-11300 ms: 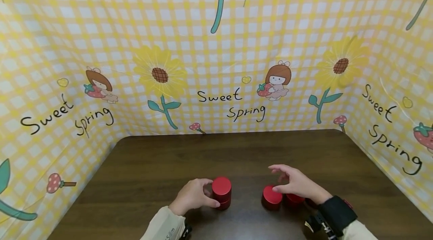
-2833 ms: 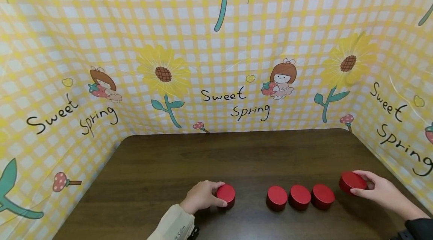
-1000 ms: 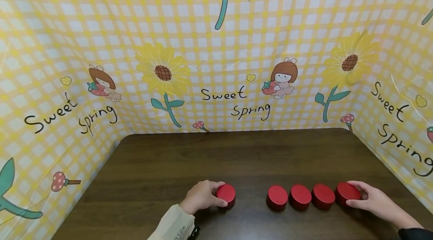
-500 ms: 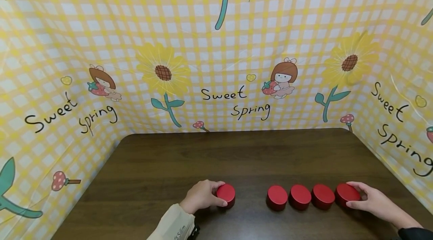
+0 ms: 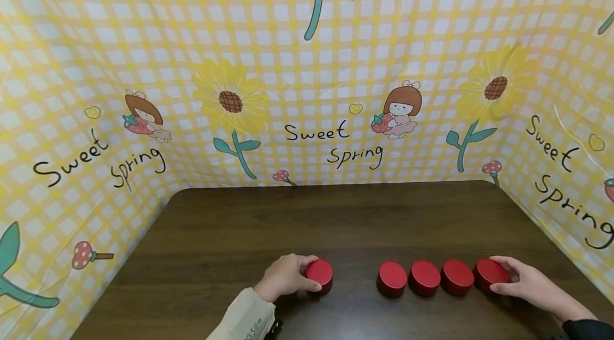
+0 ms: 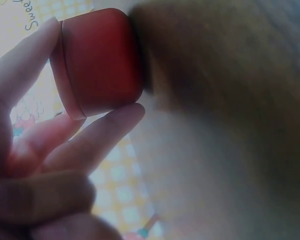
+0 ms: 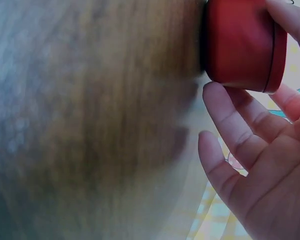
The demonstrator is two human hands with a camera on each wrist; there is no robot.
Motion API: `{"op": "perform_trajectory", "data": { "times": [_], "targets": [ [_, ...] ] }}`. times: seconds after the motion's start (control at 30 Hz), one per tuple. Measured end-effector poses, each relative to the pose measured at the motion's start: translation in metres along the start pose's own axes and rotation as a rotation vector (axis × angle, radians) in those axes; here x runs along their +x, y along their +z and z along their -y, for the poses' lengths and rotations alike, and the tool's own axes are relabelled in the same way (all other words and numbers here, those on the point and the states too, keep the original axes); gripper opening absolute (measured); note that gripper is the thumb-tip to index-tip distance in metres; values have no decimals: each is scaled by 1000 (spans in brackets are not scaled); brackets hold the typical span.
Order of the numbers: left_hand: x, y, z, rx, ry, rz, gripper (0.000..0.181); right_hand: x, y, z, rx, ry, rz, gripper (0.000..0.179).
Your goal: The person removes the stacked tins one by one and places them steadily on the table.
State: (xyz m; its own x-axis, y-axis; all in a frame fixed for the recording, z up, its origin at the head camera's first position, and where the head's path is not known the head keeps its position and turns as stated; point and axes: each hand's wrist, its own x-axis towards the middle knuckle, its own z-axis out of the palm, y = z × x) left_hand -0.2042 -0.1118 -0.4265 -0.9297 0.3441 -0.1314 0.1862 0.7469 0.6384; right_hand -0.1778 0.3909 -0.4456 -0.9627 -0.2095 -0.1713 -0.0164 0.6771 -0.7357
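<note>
My left hand [image 5: 286, 277] holds a small round red tin [image 5: 320, 275] on the table between thumb and fingers. The seam of its lid shows on this tin [image 6: 100, 60] in the left wrist view. Over on the right, my right hand [image 5: 525, 284] grips another red tin [image 5: 490, 274], thumb on the near side and fingers on the far side. This tin [image 7: 242, 45] stands upright on the wood in the right wrist view. To its left, three more red tins stand side by side: the left one [image 5: 392, 278], the middle one [image 5: 425, 277] and the right one [image 5: 457, 276].
The dark wooden table [image 5: 288, 217] carries all the tins. A yellow checked cloth [image 5: 312, 84] with sunflowers and "Sweet Spring" lettering hangs behind it and along both sides. A gap of bare wood lies between the left tin and the row.
The left-hand stack of two tins is down to one. My right hand has lowered a tin from the air to the right end of the row. Over the last second both hands stay put.
</note>
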Motion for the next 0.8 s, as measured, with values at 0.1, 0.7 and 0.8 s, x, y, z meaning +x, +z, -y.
{"op": "perform_trajectory", "data": {
  "times": [0.1,0.7,0.8],
  "targets": [
    [0,0,0,-4,-9,-1,62,0,0,-2,10,-10,5,66],
    [5,6,-15,68,53,-68,59,-1,-1,-2,40,-27,46,66],
    [8,6,-22,74,68,-66,59,0,-1,-2,51,-27,47,67]
  ]
}}
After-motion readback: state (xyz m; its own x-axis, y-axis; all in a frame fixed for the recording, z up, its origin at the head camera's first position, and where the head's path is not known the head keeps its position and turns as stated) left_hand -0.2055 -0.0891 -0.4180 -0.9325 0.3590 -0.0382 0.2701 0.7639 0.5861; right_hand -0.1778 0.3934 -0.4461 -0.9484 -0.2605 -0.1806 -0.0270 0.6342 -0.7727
